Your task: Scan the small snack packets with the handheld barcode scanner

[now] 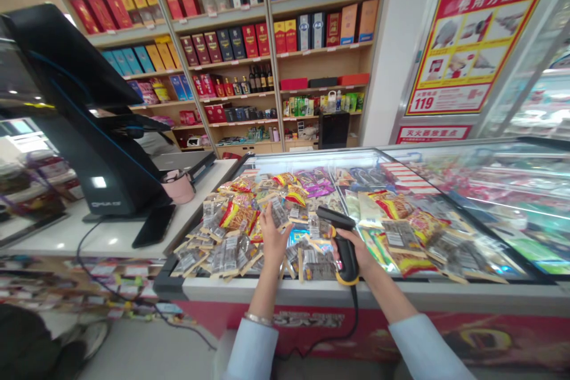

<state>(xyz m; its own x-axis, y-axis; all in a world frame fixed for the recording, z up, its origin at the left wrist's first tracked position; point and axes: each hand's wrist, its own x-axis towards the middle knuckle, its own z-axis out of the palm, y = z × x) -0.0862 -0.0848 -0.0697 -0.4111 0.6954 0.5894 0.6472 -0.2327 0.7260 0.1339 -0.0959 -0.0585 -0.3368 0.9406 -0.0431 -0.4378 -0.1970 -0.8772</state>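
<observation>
A black barcode scanner with yellow trim is gripped in my right hand, its head pointing left and its cord hanging down over the freezer front. My left hand is over the pile, thumb and fingers apart on either side of a clear snack packet with a printed label. The packet seems held by its edges. Around both hands lie several similar clear packets with flat wooden sticks, red-and-yellow snack bags and purple bags. Everything rests on the freezer's glass top.
On the left, a counter bears a black checkout terminal, a phone and a pink cup. The freezer's front rim runs below my hands. Shelves of boxes and bottles stand behind; another glass-topped freezer is at right.
</observation>
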